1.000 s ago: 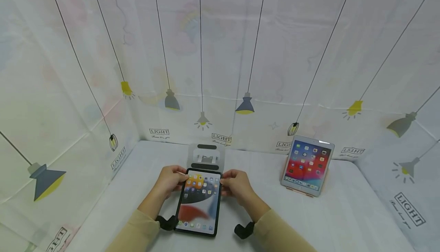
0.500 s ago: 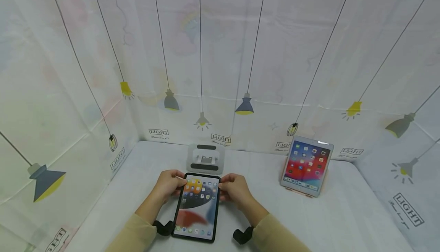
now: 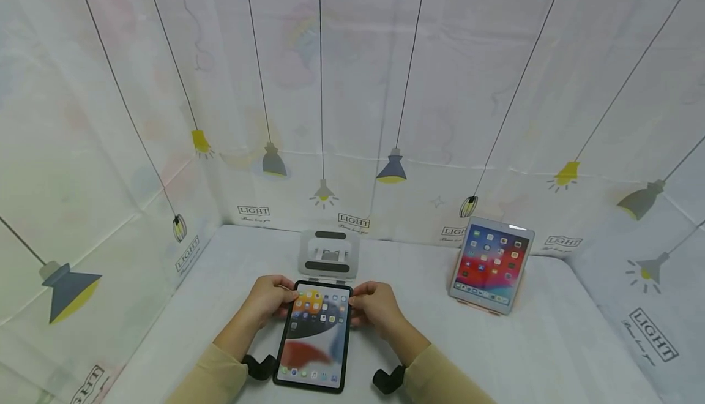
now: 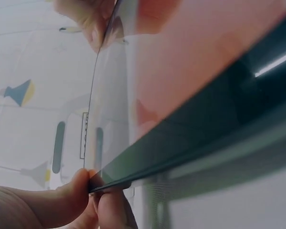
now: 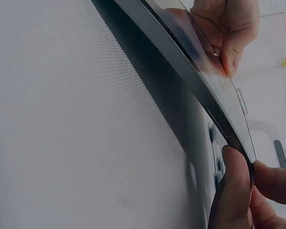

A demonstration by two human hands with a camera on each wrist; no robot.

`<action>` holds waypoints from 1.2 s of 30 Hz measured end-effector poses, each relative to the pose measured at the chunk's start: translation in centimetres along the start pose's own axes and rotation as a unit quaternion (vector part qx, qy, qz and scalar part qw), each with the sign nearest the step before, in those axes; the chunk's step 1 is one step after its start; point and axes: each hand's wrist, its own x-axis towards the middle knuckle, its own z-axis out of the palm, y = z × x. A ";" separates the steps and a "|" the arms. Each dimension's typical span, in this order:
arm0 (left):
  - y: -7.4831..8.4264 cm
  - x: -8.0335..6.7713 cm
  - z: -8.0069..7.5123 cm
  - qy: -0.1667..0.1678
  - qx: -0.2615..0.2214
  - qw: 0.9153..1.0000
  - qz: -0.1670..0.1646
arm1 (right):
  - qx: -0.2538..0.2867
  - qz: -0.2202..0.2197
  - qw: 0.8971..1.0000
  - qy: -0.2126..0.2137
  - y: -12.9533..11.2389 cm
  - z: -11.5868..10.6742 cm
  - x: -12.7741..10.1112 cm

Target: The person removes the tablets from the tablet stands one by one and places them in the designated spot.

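Head view — backdrop (image 3: 385, 86) reads "LIGHT"; hands (image 3: 325, 303) pinch tablet (image 3: 315, 336).

The grey metal tablet stand with black pads (image 3: 328, 254) stands just behind the black-framed tablet with a lit screen (image 3: 315, 335), so there is little room between them for fingers. The left hand (image 3: 271, 297) and the right hand (image 3: 374, 306) occupy both upper corners of this tablet. On the right, the white tablet on a pink stand (image 3: 492, 264) is well apart, with bare white table cloth (image 3: 551, 343) between. The printed curtain walls (image 3: 99, 208) close the left, back and right sides.
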 end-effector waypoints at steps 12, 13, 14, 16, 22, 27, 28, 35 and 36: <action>0.4 -0.8 -0.3 -0.034 0.016 0.999 -0.020 | -0.022 0.018 0.999 -0.018 0.2 -0.3 -0.6; 0.4 -0.8 -0.3 -0.034 0.017 0.999 -0.021 | -0.024 0.020 0.999 -0.022 0.1 -0.4 -0.7; 0.4 -0.9 -0.4 -0.035 0.019 0.999 -0.023 | -0.026 0.022 0.999 -0.025 0.0 -0.5 -0.8; 0.3 -1.0 -0.4 -0.034 0.023 0.999 -0.027 | -0.031 0.029 0.999 -0.031 -0.1 -0.6 -0.9; 0.0 -1.0 -0.6 -0.038 0.021 0.999 -0.026 | -0.043 0.044 0.997 -0.035 -0.4 -0.9 -1.1; 0.0 -1.0 -0.8 -0.041 0.016 0.999 -0.027 | -0.040 0.047 0.997 -0.035 -0.4 -0.9 -1.3; -0.1 -0.9 -0.8 -0.040 0.013 0.999 -0.028 | -0.039 0.047 0.998 -0.035 -0.5 -0.9 -1.4; 0.0 -1.0 -1.0 -0.037 0.019 0.999 -0.030 | -0.040 0.048 0.997 -0.038 -0.6 -0.9 -1.6; 0.0 -1.0 -1.1 -0.037 0.020 0.999 -0.030 | -0.040 0.048 0.997 -0.038 -0.6 -0.9 -1.6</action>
